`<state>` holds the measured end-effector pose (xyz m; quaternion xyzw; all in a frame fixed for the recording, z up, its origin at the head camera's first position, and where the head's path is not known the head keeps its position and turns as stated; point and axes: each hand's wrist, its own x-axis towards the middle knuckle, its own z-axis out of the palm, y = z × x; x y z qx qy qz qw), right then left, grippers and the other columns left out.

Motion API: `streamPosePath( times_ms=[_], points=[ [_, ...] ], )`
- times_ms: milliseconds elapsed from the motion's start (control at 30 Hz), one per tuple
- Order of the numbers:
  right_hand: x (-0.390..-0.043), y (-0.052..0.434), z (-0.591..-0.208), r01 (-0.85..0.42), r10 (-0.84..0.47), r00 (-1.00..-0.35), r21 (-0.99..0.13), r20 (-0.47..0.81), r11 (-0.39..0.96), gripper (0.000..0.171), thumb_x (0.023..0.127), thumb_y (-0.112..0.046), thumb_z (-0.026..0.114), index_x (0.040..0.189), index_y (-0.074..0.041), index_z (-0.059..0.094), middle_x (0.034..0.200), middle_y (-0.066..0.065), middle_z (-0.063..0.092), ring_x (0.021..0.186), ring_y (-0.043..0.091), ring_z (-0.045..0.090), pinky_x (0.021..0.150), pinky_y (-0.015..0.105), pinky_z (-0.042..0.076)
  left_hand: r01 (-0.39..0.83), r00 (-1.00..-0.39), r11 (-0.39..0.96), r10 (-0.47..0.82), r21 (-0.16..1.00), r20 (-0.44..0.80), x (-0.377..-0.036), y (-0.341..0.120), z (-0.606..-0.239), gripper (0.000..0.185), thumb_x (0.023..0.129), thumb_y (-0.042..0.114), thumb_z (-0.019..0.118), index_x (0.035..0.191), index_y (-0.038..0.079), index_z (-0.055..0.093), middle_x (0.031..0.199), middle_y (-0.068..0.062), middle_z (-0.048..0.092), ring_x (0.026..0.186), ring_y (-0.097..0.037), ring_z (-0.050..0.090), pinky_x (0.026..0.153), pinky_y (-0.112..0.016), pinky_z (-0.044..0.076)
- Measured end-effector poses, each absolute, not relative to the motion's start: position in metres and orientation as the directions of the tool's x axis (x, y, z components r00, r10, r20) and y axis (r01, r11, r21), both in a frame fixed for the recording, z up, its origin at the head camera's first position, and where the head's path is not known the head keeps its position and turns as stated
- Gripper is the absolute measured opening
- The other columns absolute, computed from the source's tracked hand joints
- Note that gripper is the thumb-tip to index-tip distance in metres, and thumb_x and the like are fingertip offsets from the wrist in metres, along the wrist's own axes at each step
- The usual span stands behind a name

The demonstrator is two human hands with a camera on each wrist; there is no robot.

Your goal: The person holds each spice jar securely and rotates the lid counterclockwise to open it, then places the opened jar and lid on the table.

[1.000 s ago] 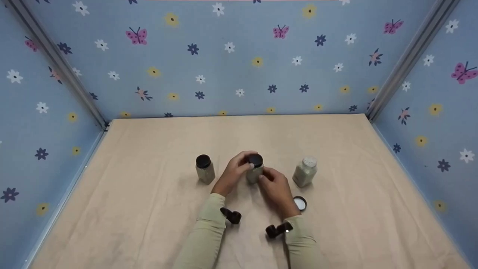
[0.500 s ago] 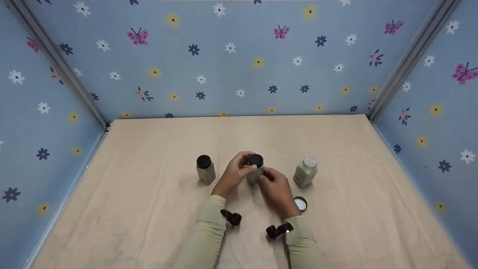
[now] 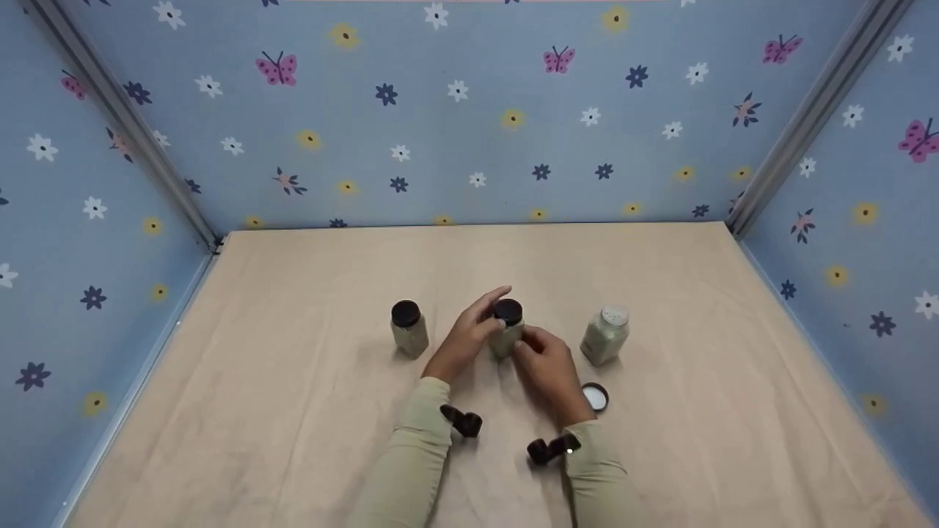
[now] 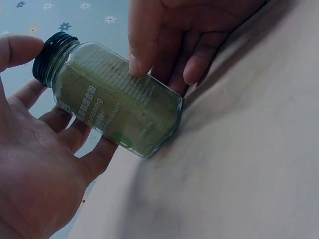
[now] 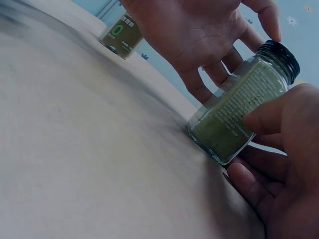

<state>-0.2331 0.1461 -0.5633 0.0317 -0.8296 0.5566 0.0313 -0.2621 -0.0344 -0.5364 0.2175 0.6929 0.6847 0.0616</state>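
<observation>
A glass seasoning-powder jar with greenish powder and a black screw cap stands upright between my hands. My right hand grips the jar's lower body, its thumb on the side printed with small text. My left hand is at the cap, with the thumb touching the cap's edge. The left index finger reaches straight out past the cap, and the other left fingers lie spread behind the glass in the left wrist view.
Left of the hands stands another black-capped jar. At the right is an uncapped jar with a white perforated top. A loose black cap, white inside, lies by the right wrist. Patterned walls border the cloth-covered table.
My left fingers have straightened away from the cap they were curled round, while the thumb stays at it. The right hand keeps its grip. The head view has shifted slightly.
</observation>
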Motion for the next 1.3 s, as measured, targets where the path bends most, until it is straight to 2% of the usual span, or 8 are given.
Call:
streamPosePath(
  times_ms=[133,300,400,567,800,1067,1300],
  points=[
    [-0.233,0.146,-0.562,-0.075,-0.016,-0.997,-0.922,0.074,0.379,0.035,0.095,-0.017,0.065,0.129,-0.008,0.068,0.126,0.006,0.067,0.123,0.022,0.058,0.107,0.042,0.041,0.223,-0.892,-0.033,0.397,0.974,0.218,-0.262,-0.036,-0.536,0.051,0.1,0.008,0.047,0.15,0.016,0.048,0.152,0.001,0.045,0.139,-0.011,0.041,0.112,-0.036,0.034],
    [-0.233,0.145,-0.56,-0.094,-0.019,-0.995,-0.923,0.093,0.373,0.034,0.095,-0.016,0.066,0.128,-0.007,0.068,0.124,0.007,0.068,0.12,0.023,0.06,0.105,0.042,0.043,0.199,-0.896,-0.061,0.392,0.978,0.207,-0.264,-0.035,-0.533,0.048,0.1,0.003,0.047,0.147,0.004,0.048,0.147,-0.014,0.049,0.131,-0.018,0.049,0.106,-0.035,0.04],
    [-0.235,0.145,-0.558,-0.098,-0.016,-0.995,-0.923,0.1,0.373,0.034,0.095,-0.017,0.065,0.127,-0.007,0.068,0.123,0.007,0.068,0.119,0.023,0.06,0.105,0.042,0.043,0.197,-0.904,-0.066,0.374,0.978,0.207,-0.265,-0.034,-0.531,0.047,0.099,0.002,0.048,0.146,0.0,0.048,0.147,-0.018,0.048,0.132,-0.021,0.048,0.107,-0.035,0.038],
    [-0.236,0.146,-0.558,-0.111,-0.008,-0.993,-0.925,0.116,0.364,0.034,0.094,-0.016,0.066,0.127,-0.006,0.069,0.123,0.008,0.069,0.119,0.024,0.061,0.105,0.042,0.043,0.194,-0.912,-0.085,0.351,0.977,0.211,-0.265,-0.031,-0.532,0.046,0.098,0.004,0.052,0.145,0.002,0.05,0.145,-0.014,0.051,0.131,-0.02,0.049,0.107,-0.034,0.038],
    [-0.232,0.147,-0.563,-0.063,-0.01,-0.998,-0.922,0.064,0.382,0.035,0.094,-0.018,0.065,0.128,-0.009,0.069,0.124,0.005,0.068,0.12,0.022,0.06,0.105,0.042,0.043,0.175,-0.918,-0.091,0.344,0.98,0.196,-0.261,-0.031,-0.54,0.045,0.098,0.009,0.054,0.143,0.007,0.053,0.146,-0.013,0.051,0.133,-0.018,0.048,0.11,-0.036,0.037],
    [-0.234,0.148,-0.564,-0.078,-0.005,-0.997,-0.922,0.083,0.379,0.034,0.093,-0.015,0.065,0.127,-0.008,0.069,0.124,0.006,0.068,0.121,0.023,0.059,0.106,0.041,0.042,0.155,-0.921,-0.056,0.353,0.986,0.165,-0.263,-0.031,-0.539,0.045,0.099,0.009,0.055,0.144,0.008,0.052,0.146,-0.008,0.051,0.135,-0.016,0.045,0.112,-0.036,0.034],
    [-0.233,0.145,-0.562,-0.095,-0.005,-0.995,-0.927,0.1,0.363,0.034,0.094,-0.016,0.066,0.126,-0.006,0.069,0.124,0.008,0.068,0.12,0.024,0.06,0.106,0.042,0.042,0.161,-0.906,-0.092,0.381,0.983,0.184,-0.256,-0.035,-0.521,0.045,0.099,0.004,0.055,0.143,-0.004,0.048,0.142,-0.016,0.053,0.131,-0.022,0.049,0.108,-0.034,0.038]
  ],
)
